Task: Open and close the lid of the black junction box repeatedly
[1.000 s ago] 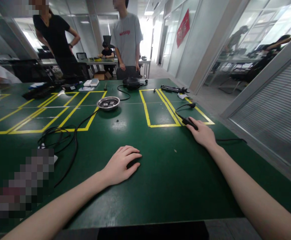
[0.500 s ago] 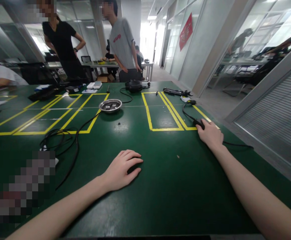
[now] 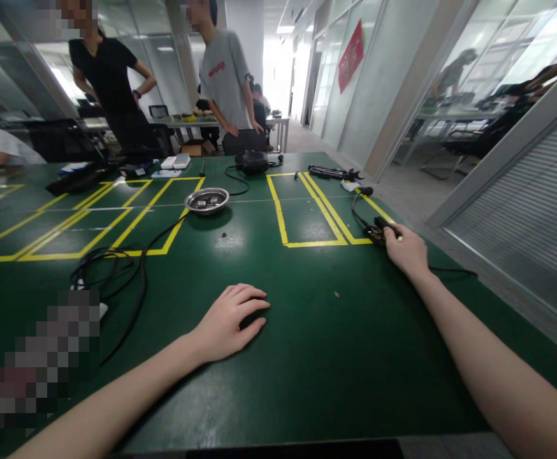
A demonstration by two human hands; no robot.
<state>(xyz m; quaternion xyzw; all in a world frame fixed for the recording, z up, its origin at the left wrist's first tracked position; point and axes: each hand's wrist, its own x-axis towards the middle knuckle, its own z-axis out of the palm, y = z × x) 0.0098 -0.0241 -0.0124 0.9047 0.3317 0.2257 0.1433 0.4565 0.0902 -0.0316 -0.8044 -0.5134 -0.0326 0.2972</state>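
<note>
My left hand (image 3: 233,319) rests on the green table (image 3: 302,357), fingers apart and nothing in it. At the right, my right hand (image 3: 406,250) has its fingers around a small black device (image 3: 376,232) with yellowish marks, near the table's right edge. A black cable runs from the device up to a dark plug-like end (image 3: 366,191); another cable (image 3: 453,271) lies right of the hand. The fingertips of my right hand are partly hidden by the device.
A metal bowl (image 3: 206,200) holds small metal parts. Coiled black cable (image 3: 101,271) lies at left, a black pouch-like item (image 3: 252,162) and a folded black tripod-like item (image 3: 334,173) at the back. Two people stand beyond the table.
The black device in my right hand has turned, so more of its marked face shows. My left hand stays in place on the table; the whole view has shifted slightly.
</note>
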